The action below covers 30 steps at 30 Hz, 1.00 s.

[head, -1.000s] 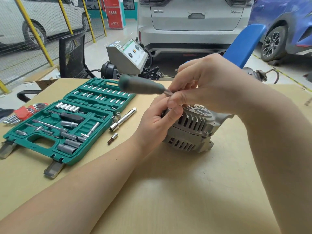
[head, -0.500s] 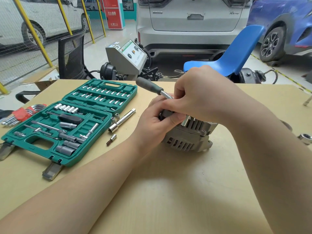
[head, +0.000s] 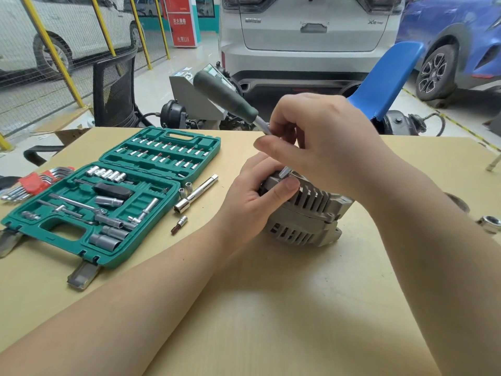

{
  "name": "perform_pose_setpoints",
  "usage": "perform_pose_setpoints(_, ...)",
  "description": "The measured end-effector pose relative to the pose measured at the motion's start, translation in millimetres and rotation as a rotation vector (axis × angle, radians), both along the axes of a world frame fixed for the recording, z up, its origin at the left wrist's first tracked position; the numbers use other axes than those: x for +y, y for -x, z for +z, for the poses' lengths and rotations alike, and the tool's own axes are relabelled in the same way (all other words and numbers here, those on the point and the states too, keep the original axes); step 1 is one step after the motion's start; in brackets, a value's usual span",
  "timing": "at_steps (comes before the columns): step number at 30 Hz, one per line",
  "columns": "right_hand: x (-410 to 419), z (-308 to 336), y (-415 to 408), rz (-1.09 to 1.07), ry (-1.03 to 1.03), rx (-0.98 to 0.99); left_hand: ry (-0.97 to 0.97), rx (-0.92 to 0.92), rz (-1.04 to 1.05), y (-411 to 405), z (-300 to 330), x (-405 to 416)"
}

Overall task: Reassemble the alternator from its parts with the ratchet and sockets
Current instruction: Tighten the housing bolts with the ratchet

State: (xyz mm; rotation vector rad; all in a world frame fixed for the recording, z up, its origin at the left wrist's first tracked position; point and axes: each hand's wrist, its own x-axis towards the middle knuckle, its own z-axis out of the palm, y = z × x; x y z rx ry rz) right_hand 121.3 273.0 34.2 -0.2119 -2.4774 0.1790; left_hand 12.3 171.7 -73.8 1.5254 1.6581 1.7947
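Two hands meet over the alternator (head: 306, 213), which sits on the tan worktop (head: 271, 308) right of centre. Your left hand (head: 254, 196) grips its upper left edge, fingers curled round the housing and the thumb pressed on top. Your right hand (head: 322, 142) hovers just above, fingers curled round the metal shank of the ratchet (head: 230, 100), whose dark green handle tilts up and away to the left; its socket end meets the alternator's top beside your left thumb. To the left lies the open green socket case (head: 113, 196), with an extension bar (head: 196, 194) and loose sockets just beside it. Red-held hex keys (head: 32, 183) lie at the far left edge.
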Motion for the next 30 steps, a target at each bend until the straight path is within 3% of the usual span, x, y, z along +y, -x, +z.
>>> perform_pose_setpoints(10,-1,-3,1,0.102,-0.030,-0.058,0.051,-0.006,0.000,0,0,-1)
perform_pose_setpoints(15,-9,-3,1,0.194,-0.037,-0.088,0.042,-0.104,0.002,0,-3,0)
perform_pose_setpoints(18,-13,-5,4,0.166,-0.098,-0.084,0.044,-0.142,-0.008,-2,-3,1)
perform_pose_setpoints(24,-1,-7,3,0.081,0.019,-0.041,-0.033,-0.023,0.007,-2,0,1)
perform_pose_setpoints(30,-1,-10,11,0.021,-0.005,-0.032,-0.034,-0.042,-0.012,-2,-1,1)
